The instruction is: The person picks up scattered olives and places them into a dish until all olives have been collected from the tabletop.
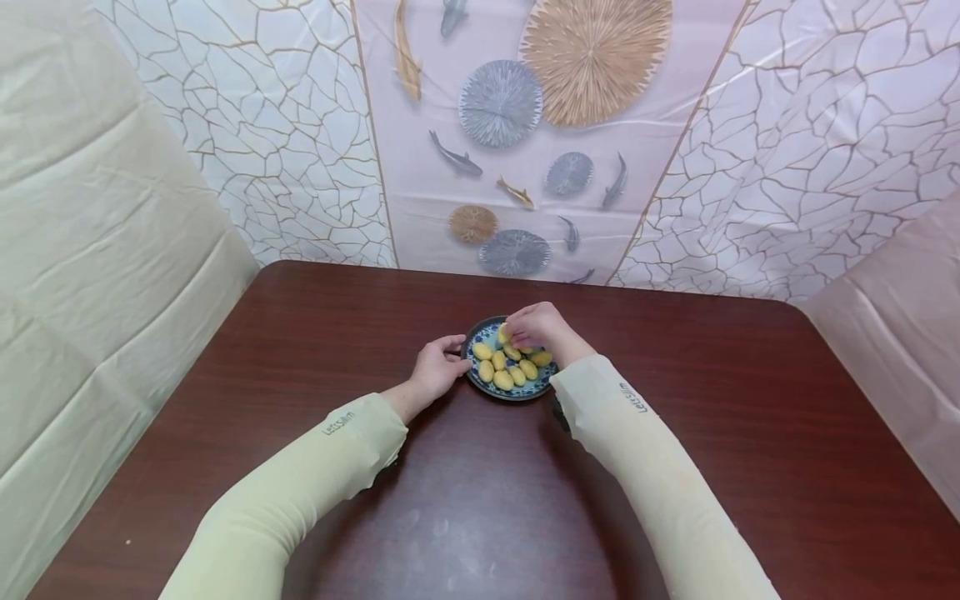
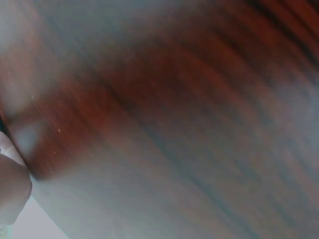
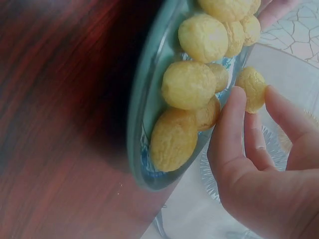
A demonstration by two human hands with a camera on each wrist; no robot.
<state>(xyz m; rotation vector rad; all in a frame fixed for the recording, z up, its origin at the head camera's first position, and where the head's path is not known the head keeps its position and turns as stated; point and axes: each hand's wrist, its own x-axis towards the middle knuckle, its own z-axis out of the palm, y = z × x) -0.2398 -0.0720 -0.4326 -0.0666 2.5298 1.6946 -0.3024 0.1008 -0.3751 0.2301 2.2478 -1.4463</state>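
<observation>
A round blue-patterned plate (image 1: 517, 397) with a dark rim bears several small yellow potatoes (image 1: 503, 380). At its left edge my left hand (image 1: 433, 369) holds the rim between thumb and fingers. Over the far part of the plate, my right hand (image 1: 540, 325) pinches one potato (image 3: 252, 89) with thumb and fingertips. The right wrist view shows that potato raised beside the others, its skin wrinkled. Only a bit of the left hand (image 2: 14, 186) enters the left wrist view, and the plate is not seen there.
The plate rests on a dark reddish-brown table (image 1: 450, 500), toward its far side. Behind the table hangs a patterned cloth (image 1: 420, 183) with fish and round motifs. Pale fabric (image 1: 97, 250) walls in the left side, and similar fabric (image 1: 892, 333) the right.
</observation>
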